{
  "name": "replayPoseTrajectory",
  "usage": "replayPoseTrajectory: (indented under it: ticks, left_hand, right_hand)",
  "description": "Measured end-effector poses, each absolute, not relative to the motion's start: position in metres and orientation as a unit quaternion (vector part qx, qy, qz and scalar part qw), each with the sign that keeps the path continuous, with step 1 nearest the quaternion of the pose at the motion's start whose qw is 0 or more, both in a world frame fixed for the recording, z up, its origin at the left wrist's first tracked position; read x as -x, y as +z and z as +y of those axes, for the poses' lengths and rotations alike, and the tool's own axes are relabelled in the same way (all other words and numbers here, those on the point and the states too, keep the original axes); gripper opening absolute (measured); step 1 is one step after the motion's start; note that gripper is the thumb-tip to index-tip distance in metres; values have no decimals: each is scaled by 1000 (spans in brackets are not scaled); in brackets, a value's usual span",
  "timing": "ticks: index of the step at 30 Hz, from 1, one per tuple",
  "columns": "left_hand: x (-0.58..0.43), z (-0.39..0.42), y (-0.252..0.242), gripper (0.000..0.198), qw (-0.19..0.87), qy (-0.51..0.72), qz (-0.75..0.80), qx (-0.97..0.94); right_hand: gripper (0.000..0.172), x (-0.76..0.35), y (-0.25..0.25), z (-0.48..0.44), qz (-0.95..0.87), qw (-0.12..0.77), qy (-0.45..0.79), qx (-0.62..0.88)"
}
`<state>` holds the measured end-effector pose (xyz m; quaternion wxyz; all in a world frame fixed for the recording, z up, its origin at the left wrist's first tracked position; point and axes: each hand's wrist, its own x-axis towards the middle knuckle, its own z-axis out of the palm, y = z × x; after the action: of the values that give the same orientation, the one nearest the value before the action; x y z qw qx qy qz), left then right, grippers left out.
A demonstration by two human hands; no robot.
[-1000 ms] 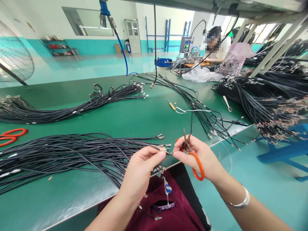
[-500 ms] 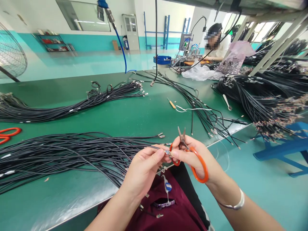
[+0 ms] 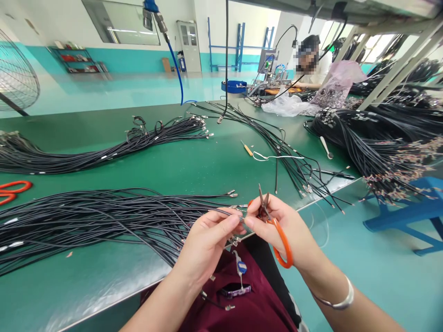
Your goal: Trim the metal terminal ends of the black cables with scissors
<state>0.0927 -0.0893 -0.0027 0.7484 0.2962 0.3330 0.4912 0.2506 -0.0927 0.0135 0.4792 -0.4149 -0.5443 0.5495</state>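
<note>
My left hand point(image 3: 206, 242) pinches the metal-tipped end of a black cable point(image 3: 221, 212) that runs out of the bundle of black cables point(image 3: 86, 221) lying on the green table point(image 3: 180, 168). My right hand point(image 3: 282, 226) holds orange-handled scissors point(image 3: 273, 226), blades pointing up, and its thumb and forefinger meet the same cable tip right beside my left fingers. Both hands hover over the table's near edge, above my dark red lap.
A second cable bundle point(image 3: 104, 152) lies farther back, another fans out at centre right point(image 3: 277, 147), and a big heap point(image 3: 374, 133) fills the right end. Spare orange scissors point(image 3: 14, 190) sit at far left. A small screwdriver point(image 3: 247, 149), a blue stool point(image 3: 411, 212), and a seated person point(image 3: 311, 64) at the far bench.
The scissors rocked in my right hand, handles dropping then returning. Both hands stay pinched on the cable tip, shifted slightly up and left.
</note>
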Motion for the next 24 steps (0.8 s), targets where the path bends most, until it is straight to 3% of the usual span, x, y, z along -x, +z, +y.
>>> replayPoseTrajectory:
  ticks: [4, 15, 24]
  left_hand:
    - [-92, -90, -2, 9, 746, 495, 328, -302]
    - [-91, -91, -9, 11, 775, 497, 244, -306]
    - [-90, -90, -6, 6, 756, 517, 201, -348]
  right_hand:
    - [14, -249, 13, -97, -565, 484, 524, 414]
    - [23, -249, 4, -91, -447, 477, 670, 351]
    - [21, -247, 13, -96, -463, 471, 643, 388]
